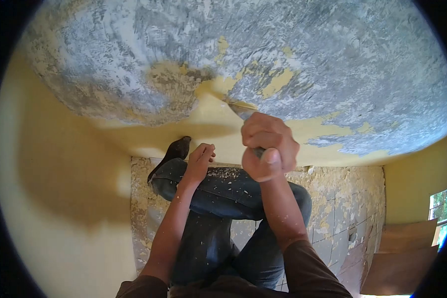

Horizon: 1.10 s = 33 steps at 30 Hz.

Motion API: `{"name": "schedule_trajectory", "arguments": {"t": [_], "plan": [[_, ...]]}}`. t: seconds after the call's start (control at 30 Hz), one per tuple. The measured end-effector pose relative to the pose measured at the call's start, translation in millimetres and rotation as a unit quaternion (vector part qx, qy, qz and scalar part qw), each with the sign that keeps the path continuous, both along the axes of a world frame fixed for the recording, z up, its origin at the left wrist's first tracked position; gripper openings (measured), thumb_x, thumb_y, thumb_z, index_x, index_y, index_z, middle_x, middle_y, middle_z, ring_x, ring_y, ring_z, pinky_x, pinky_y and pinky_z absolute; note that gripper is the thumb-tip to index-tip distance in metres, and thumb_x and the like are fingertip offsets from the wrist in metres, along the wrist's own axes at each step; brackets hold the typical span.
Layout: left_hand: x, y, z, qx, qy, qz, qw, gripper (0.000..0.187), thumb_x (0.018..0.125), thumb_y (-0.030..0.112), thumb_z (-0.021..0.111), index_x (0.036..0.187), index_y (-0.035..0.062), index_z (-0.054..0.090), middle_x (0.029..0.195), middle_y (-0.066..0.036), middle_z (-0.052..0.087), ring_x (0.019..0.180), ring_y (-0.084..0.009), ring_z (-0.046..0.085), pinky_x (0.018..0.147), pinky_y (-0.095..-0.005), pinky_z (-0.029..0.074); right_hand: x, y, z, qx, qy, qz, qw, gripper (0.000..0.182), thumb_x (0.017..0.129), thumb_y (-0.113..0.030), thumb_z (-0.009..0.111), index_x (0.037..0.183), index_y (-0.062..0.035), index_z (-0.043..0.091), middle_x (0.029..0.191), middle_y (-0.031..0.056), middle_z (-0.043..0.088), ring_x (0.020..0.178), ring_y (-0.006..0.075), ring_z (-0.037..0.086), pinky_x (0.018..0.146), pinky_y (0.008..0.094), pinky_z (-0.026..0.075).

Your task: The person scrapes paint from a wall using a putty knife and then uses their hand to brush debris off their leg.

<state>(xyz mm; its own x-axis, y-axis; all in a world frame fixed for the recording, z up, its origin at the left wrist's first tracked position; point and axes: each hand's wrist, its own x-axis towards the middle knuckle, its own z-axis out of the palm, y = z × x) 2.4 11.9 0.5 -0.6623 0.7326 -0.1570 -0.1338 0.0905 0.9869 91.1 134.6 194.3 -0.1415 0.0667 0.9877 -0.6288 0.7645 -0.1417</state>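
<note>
My right hand [270, 149] is wrapped around the handle of a paint scraper [241, 111], whose blade points up and left at the wall. The blade tip lies at the edge of the remaining yellow paint [216, 110], below the bare grey-white wall surface [303, 44]. Most of the handle is hidden in my fist. My left hand [199, 161] rests near my bent knee with its fingers curled in, and nothing shows in it. Paint flakes [226, 173] lie on my dark jeans [223, 193].
Paint chips cover much of the tiled floor [340, 213]. A yellow side wall [59, 174] stands close on the left. My dark shoe [178, 149] is by the wall base. Brown boards [402, 268] lean at the lower right, below a window [443, 203].
</note>
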Motion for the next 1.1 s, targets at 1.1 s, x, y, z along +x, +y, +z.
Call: {"name": "schedule_trajectory", "arguments": {"t": [1.1], "plan": [[0, 5, -8, 0.013, 0.005, -0.005, 1.0, 0.04, 0.103, 0.039, 0.056, 0.092, 0.0015, 0.062, 0.078, -0.004, 0.058, 0.073, -0.0127, 0.051, 0.069, -0.0304, 0.044, -22, -3, -33, 0.033, -0.046, -0.066, 0.996, 0.026, 0.1, -0.016, 0.05, 0.081, 0.0003, 0.052, 0.065, 0.0098, 0.057, 0.045, 0.0211, 0.051, 0.043, 0.0308, 0.04]]}}
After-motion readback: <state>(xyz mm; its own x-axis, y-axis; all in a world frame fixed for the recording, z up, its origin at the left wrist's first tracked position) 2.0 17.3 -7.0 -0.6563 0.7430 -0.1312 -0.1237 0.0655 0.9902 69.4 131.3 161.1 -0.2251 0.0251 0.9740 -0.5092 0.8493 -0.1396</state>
